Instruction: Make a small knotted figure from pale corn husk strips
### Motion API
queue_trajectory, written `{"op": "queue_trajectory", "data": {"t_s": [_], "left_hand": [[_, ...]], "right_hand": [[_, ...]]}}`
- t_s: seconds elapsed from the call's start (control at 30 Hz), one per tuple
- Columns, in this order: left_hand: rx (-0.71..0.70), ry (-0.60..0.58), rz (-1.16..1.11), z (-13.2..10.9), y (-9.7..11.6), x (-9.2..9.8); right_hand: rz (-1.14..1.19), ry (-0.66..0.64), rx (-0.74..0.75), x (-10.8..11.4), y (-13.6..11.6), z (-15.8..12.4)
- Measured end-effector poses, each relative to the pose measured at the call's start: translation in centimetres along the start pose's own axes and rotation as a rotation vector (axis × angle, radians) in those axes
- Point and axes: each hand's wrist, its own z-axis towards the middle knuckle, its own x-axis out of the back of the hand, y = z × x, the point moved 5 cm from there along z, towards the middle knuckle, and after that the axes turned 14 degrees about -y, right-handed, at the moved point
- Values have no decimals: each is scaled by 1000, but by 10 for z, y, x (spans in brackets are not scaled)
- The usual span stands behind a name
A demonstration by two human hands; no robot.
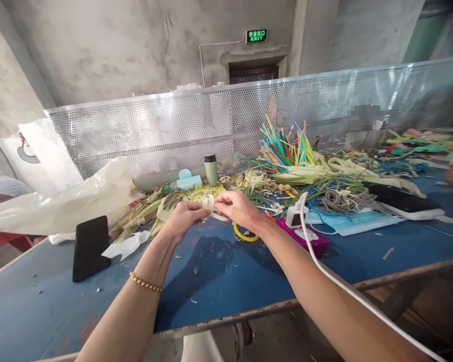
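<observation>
Over the middle of the table, both hands pinch a small pale strip point(210, 203) that looks like corn husk. My left hand point(189, 215) grips its left side between thumb and fingers; a gold bead bracelet is on that wrist. At its right side my right hand point(237, 207) is closed on the same strip, with a loop of it hanging below the fingers. The fingers hide part of the strip. Just behind the hands lie dried husks point(139, 216) and loose scraps. A yellow ring point(245, 235) lies under my right wrist.
A black phone point(91, 247) lies at left beside white paper point(126, 245). Behind stand a green bottle point(211, 170) and colourful pipe cleaners point(287, 146). At right are a purple power strip point(313, 242) with a white cable, a blue mask point(358, 222) and another phone point(403, 201).
</observation>
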Motion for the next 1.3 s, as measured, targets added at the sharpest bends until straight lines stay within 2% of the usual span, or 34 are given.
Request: {"op": "queue_trajectory", "data": {"t_s": [0.23, 0.37, 0.53, 0.77, 1.03, 1.3], "left_hand": [[58, 22, -162, -3, -1, 4], [55, 12, -233, -3, -3, 5], [72, 18, -317, -1, -7, 8], [61, -28, -301, -1, -8, 6], [65, -53, -225, -2, -3, -2], [50, -74, -184, -1, -4, -3]], "right_hand": [[316, -111, 17, 7, -19, -8], [348, -215, 83, 10, -30, -14], [457, -308, 133, 7, -32, -16], [397, -69, 149, 9, -29, -8], [376, 40, 112, 3, -16, -3], [45, 116, 131, 6, -17, -2]]}}
